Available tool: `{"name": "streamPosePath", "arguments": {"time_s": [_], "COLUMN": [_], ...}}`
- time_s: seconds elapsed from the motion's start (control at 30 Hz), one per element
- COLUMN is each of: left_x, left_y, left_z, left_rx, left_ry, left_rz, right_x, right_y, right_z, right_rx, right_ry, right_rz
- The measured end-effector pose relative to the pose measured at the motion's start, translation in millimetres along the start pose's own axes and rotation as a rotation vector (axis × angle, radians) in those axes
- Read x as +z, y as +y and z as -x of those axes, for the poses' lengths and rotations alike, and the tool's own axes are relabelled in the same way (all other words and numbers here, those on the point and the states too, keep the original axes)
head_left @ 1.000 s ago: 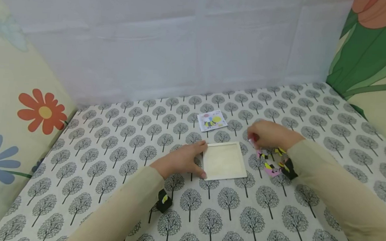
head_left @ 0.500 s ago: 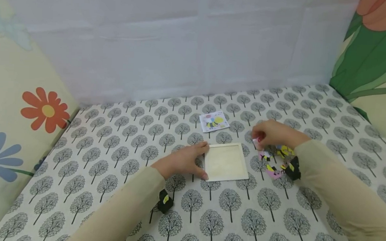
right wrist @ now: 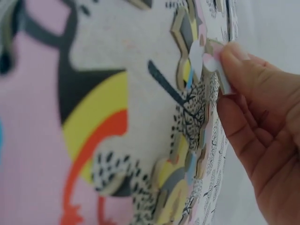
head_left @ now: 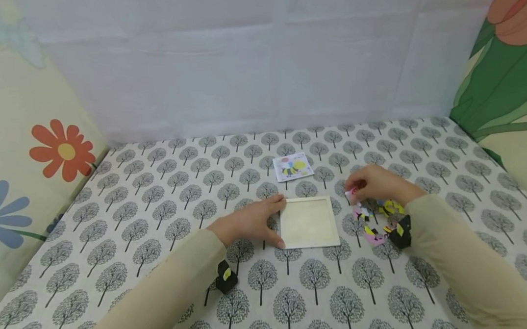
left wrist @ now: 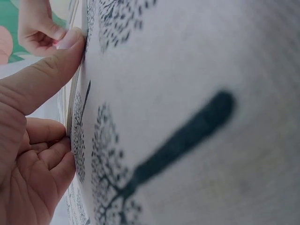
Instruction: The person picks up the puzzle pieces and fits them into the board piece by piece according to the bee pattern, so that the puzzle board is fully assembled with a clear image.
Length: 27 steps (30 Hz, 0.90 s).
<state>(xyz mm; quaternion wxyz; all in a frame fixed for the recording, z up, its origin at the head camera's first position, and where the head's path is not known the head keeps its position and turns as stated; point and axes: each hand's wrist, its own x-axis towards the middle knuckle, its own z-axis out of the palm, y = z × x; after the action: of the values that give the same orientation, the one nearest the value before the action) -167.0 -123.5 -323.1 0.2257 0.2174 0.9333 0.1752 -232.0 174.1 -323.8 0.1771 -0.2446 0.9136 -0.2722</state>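
1. Head view: The left hand (head_left: 256, 223) rests at the left edge of a shallow white tray (head_left: 309, 223), which lies on the desk (head_left: 123, 246) under a tree-patterned cloth. Its thumb and fingers are spread, touching the tray's near and far left corners, not curled round it. Right of the tray, the right hand (head_left: 375, 183) pinches a small pinkish-white piece (head_left: 351, 194) just beyond the loose puzzle pieces (head_left: 374, 238), which lie scattered beside the tray. Beyond the tray, apart from it, lies a picture card (head_left: 293, 167) with a yellow-and-black bee-like figure. No piece lies in the tray, so the work looks to be at its very start: one piece picked up, none placed, and all the visible others left to fit.

2. Left wrist view: The thumb and fingers meet the tray's thin side; I judge they only steady it. The right hand shows behind, with a hint of pink at its fingertips.

3. Right wrist view: The fingers grasp the pinkish-white piece between thumb and forefinger. Loose pieces in pink, yellow and black lie around; the nearest are blurred, and I cannot count them all.
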Motion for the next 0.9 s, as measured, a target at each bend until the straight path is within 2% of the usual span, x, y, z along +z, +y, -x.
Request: {"name": "streamPosePath", "arguments": {"time_s": [0.37,0.6,0.9], "left_x": [0.4,-0.2,0.6], "left_y": [-0.8,-0.9,-1.4], "left_z": [1.5,2.5,2.6], "left_rx": [0.005,0.009,0.016], "left_ry": [-0.002,-0.002,0.001], "left_rz": [-0.024,-0.030,-0.035], "right_x": [-4,-2,8], "right_y": [-2,-10,-21], "right_z": [4.7,5.9,2.3], "right_rx": [0.037,0.077,0.075], "right_ry": [0.041,0.065,0.097], "right_rz": [-0.071,-0.204,-0.388]}}
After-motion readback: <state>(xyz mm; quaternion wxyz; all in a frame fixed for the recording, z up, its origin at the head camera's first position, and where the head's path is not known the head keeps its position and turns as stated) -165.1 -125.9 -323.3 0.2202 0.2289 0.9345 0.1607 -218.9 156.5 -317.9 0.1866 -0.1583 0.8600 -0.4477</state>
